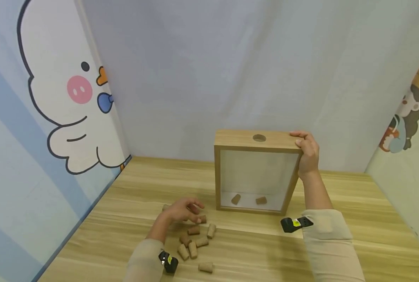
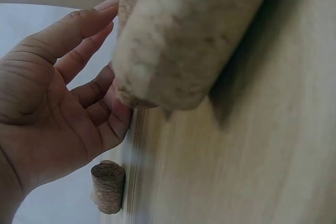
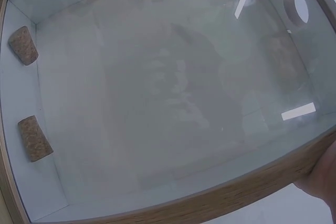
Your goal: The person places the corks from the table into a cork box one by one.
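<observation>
A wooden box frame [image 1: 216,180] with a clear front stands upright on the table, a round hole [image 1: 259,138] in its top. Inside, two corks [image 1: 261,200] lie on the white floor; the right wrist view shows the same corks [image 3: 35,138] through the pane. My right hand [image 1: 309,154] grips the box's upper right corner. Left of the box, my left hand [image 1: 182,211] hovers low over loose corks, its fingers loosely bent. A cork [image 1: 203,219] is nearest its fingertips. In the left wrist view, large near corks [image 2: 194,40] partly cover the fingertips, so contact is unclear.
Several loose corks [image 1: 193,249] lie in front of the left hand, with one cork [image 1: 205,267] closer to me and another [image 1: 165,207] partly behind the hand. A pale curtain [image 1: 181,86] hangs behind the wooden table [image 1: 251,250]; printed cartoon sheets flank both sides.
</observation>
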Demonstrator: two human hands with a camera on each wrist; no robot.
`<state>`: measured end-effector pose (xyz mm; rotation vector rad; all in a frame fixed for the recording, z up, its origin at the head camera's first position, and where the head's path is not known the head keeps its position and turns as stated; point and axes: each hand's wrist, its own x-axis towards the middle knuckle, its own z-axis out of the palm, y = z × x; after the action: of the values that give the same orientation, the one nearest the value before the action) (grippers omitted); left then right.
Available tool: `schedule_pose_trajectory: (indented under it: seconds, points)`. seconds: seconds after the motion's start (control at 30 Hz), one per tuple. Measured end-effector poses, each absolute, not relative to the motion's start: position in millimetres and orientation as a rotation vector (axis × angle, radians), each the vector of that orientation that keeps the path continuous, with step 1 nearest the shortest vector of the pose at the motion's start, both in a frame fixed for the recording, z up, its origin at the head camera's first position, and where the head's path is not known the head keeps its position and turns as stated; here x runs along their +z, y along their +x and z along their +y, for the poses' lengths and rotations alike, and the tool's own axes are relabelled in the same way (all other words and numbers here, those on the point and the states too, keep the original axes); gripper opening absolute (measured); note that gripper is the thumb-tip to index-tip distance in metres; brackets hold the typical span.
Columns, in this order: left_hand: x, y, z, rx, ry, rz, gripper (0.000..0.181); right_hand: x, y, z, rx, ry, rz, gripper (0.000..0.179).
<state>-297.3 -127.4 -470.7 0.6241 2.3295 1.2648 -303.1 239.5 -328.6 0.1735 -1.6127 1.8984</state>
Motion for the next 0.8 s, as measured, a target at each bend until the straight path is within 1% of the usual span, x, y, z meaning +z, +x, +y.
schedule_pose_trajectory:
  seconds: [0.33,0.67,0.8]
  points:
    - [-472,-299,-125,1.206,0.676,2.327,0.029,-328,-302,240,1.903,0.155,-1.631,0.031]
    - [-455,-291,-129,1.213,0.68,2.381,0.03,-327,-301,241,1.893,0.161,-1.637,0.032]
    - [-451,-286,-130,1.211,0.678,2.441,0.026,-329,-302,241,1.906,0.16,-1.648,0.031]
